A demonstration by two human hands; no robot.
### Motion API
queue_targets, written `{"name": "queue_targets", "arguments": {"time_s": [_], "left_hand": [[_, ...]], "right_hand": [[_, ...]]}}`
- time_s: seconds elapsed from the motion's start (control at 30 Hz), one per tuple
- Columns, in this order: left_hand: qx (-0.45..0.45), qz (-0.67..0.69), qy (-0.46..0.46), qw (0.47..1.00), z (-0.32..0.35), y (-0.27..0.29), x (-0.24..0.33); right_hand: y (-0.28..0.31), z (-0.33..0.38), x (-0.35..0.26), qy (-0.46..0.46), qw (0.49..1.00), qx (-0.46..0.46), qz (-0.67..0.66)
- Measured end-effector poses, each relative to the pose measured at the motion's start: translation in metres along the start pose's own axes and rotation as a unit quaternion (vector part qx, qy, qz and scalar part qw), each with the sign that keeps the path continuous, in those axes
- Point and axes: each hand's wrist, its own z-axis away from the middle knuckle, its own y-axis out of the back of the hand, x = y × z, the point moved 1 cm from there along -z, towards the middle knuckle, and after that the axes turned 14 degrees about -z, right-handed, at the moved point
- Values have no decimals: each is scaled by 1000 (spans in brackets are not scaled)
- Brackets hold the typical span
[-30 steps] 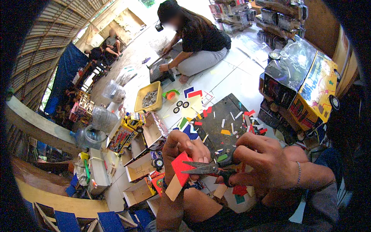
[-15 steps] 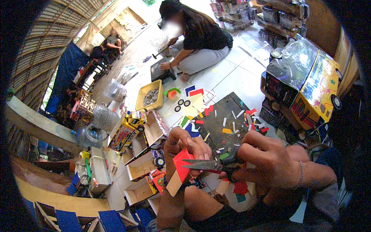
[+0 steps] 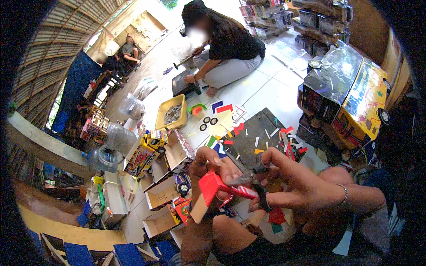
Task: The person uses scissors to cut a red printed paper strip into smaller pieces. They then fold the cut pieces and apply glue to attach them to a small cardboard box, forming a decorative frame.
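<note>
Head view: scissors (image 3: 245,178) point left and slightly upward, long axis running from handles to separated blades. A bent red sheet (image 3: 209,188) slants toward the lower left, ending in a tan section; a red-and-white strip (image 3: 244,192) extends toward the lower right below the blades. Left hand (image 3: 222,165) fingers pinch the sheet's upper edge; right hand (image 3: 306,184) fingers, partly spread, grip the scissor handles. Beyond, a dark board (image 3: 248,136) carries coloured scraps (image 3: 258,151); the right hand hides part of it. Three wheels (image 3: 214,121) and a yellow tub (image 3: 159,119) lie farther off.
</note>
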Motion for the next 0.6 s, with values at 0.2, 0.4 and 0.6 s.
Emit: {"name": "queue_targets", "arguments": {"time_s": [0.2,0.4,0.6], "left_hand": [[39,-66,11,997,-1,-5,0],[38,-55,72,995,-12,-13,11],[98,-416,-135,894,-18,-4,17]], "right_hand": [[5,-5,10,28,996,-7,-88],[11,-4,-1,149,975,122,109],[24,13,-18,247,842,198,436]]}}
